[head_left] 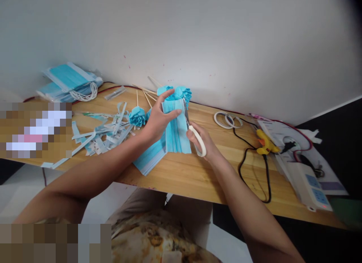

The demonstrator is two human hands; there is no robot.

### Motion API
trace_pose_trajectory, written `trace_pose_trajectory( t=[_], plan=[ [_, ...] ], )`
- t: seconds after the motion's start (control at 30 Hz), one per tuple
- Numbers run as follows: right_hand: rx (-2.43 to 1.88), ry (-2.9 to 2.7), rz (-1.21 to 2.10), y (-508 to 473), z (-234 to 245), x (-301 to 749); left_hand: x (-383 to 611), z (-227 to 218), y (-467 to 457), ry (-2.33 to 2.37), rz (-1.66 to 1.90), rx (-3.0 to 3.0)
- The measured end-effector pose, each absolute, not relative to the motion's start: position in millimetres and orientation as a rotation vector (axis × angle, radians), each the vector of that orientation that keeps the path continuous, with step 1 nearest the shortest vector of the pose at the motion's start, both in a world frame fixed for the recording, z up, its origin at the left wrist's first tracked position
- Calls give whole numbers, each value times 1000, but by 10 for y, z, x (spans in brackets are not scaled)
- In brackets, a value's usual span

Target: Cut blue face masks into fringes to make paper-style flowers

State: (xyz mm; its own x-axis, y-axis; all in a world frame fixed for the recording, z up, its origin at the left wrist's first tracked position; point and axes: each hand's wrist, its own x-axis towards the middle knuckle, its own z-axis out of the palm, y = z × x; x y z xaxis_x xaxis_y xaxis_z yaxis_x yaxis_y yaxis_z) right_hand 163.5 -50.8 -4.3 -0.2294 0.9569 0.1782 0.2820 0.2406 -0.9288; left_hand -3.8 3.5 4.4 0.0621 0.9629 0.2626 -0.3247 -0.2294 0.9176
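My left hand [158, 118] grips a pleated blue face mask [175, 131] by its left side, thumb across the front. In my right hand [202, 140] is a pair of scissors [199, 142] with white handles. Their blades lie along the mask's upper right edge; whether they are cutting into it I cannot tell. Below the mask, more flat blue mask pieces [149, 159] rest on the table. Behind my left hand are blue mask-material flowers [183, 94], and another blue flower [137, 116] lies to its left, with thin wooden sticks [145, 93] near them.
Cut blue and white strips [109, 131] lie heaped at left. A stack of masks [69, 76] stands at the back left. Rolls of tape [223, 120], a yellow glue gun [266, 142] with a black cord and a power strip [311, 184] occupy the right side of the wooden table [198, 180].
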Motion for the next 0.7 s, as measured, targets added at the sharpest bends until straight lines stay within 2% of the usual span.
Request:
trace_pose_trajectory(
  t=[0.7],
  plan=[
    [-1199,-1725,961,-499,-94,1625,-48,-175,138,736,1445,1344]
  ],
)
